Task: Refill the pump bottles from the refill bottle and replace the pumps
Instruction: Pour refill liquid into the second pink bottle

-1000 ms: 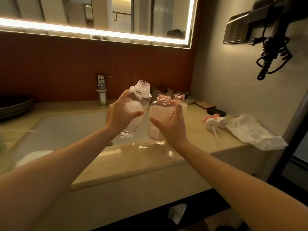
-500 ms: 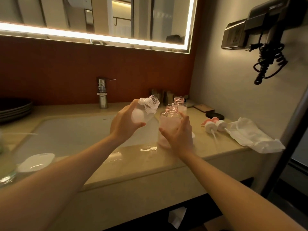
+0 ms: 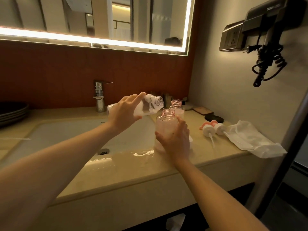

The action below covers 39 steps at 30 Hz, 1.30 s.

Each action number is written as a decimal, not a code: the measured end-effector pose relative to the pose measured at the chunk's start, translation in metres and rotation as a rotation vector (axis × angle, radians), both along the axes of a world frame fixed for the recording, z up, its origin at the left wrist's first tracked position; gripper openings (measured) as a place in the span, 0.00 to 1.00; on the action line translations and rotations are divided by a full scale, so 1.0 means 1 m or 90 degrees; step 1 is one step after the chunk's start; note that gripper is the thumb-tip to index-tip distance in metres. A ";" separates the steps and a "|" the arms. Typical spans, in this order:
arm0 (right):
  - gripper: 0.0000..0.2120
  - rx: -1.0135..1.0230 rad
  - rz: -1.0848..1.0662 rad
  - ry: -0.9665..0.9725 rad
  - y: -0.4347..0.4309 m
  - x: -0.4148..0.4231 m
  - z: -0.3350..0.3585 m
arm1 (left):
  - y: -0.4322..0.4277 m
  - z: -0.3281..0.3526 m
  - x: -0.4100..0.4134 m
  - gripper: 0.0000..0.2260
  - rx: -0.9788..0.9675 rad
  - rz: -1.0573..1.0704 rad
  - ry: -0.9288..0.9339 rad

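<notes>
Closest to me, the right hand [image 3: 175, 140] wraps the lower body of a pink pump bottle [image 3: 166, 129] that stands upright on the beige surface [image 3: 126, 170] at the sink's [image 3: 70, 135] right edge, its grip closed around the bottle and the neck open. Just beyond it, the left hand [image 3: 124, 112] has its grip clamped on the clear refill bottle [image 3: 150, 106], tipped nearly flat with the mouth pointing right, just above the pink neck. A second open pump bottle [image 3: 177, 108] stands right behind the first. To the right lie two removed pumps [image 3: 212, 128] side by side, touching a crumpled white cloth [image 3: 250, 139]. At the back stands the tap [image 3: 99, 97].
</notes>
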State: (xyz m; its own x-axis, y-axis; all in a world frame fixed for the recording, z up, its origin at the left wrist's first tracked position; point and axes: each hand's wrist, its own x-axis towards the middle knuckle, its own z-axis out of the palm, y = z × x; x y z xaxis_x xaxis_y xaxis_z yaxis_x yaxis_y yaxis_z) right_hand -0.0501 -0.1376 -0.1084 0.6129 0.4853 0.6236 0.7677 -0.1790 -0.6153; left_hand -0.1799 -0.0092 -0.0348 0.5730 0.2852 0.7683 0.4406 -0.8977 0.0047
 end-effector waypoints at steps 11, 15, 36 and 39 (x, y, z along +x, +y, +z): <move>0.42 -0.018 -0.022 -0.016 0.000 0.001 0.000 | 0.002 0.010 0.006 0.33 0.099 -0.026 0.039; 0.42 -0.024 -0.020 -0.015 -0.001 0.000 0.000 | 0.006 0.013 0.006 0.34 0.128 -0.024 0.055; 0.42 -0.005 -0.011 -0.012 -0.004 -0.002 -0.001 | 0.010 0.017 0.010 0.35 0.180 -0.001 0.060; 0.42 -0.005 -0.012 -0.012 -0.003 -0.001 -0.001 | 0.010 0.018 0.010 0.35 0.193 0.001 0.060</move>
